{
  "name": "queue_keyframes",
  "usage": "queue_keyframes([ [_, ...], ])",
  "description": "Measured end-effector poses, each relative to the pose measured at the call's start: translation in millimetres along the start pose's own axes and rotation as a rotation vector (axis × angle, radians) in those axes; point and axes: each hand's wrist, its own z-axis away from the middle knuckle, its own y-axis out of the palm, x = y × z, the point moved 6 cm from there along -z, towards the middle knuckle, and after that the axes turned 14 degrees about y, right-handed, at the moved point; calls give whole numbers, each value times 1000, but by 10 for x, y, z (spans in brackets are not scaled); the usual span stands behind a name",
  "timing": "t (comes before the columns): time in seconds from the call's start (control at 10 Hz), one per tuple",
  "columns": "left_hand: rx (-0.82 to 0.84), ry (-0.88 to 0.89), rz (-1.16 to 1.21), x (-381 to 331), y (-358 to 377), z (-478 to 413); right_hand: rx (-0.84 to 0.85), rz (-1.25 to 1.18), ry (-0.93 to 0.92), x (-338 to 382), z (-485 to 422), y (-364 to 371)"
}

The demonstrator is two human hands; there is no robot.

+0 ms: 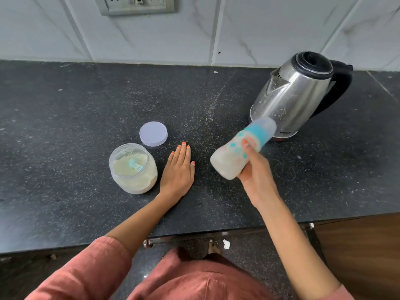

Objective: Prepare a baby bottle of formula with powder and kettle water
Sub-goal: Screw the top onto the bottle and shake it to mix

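While my left hand [178, 169] lies flat, fingers spread, beside the powder jar [133, 168], my right hand [255, 169] grips the tilted (blurred) baby bottle [242, 148].

My left hand [178, 169] at frame centre, palm down, flat on counter [65, 126], fingers [184, 150] straight and pressed together, pointing toward top of frame, thumb out to right. Left forearm runs down-left into rolled sleeve [91, 267] at lower left. My right hand [255, 172] right of centre, raised off counter, wrapped around tilted bottle [240, 150], thumb across its front; bottle blurred. Right forearm bare, slanting down to lower right corner of frame.
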Motion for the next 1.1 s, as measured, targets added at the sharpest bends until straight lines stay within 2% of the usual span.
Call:
queue_keyframes([
  [0.1, 7, -1, 7, 2, 4, 0, 44, 277, 80, -123, 49, 3],
  [0.2, 0, -4, 10, 2, -3, 0, 53, 78, 8, 0, 27, -10],
  [0.3, -7, 3, 6, -7, -4, 1, -11, -219, -12, 24, -43, -56],
  [0.5, -2, -4, 8, 2, 11, -6, 25, 466, 60, -157, 95, -5],
  [0.7, -13, 2, -9, -8, -3, -1, -18, -78, -41, 24, -30, -27],
  [0.8, 5, 1, -7, 2, 11, -5, 36, 276, 35, -103, 42, 52],
  [0.9, 5, -6, -1, 3, 4, -5, 65, 462, 42, -110, 98, 61],
  [1.0, -15, -2, 2, -2, -6, -2, 48, 36, -25, 53, 31, 39],
  [1.1, -12, 3, 7, -13, -8, -1, -10, -137, -34, 68, -25, -17],
])
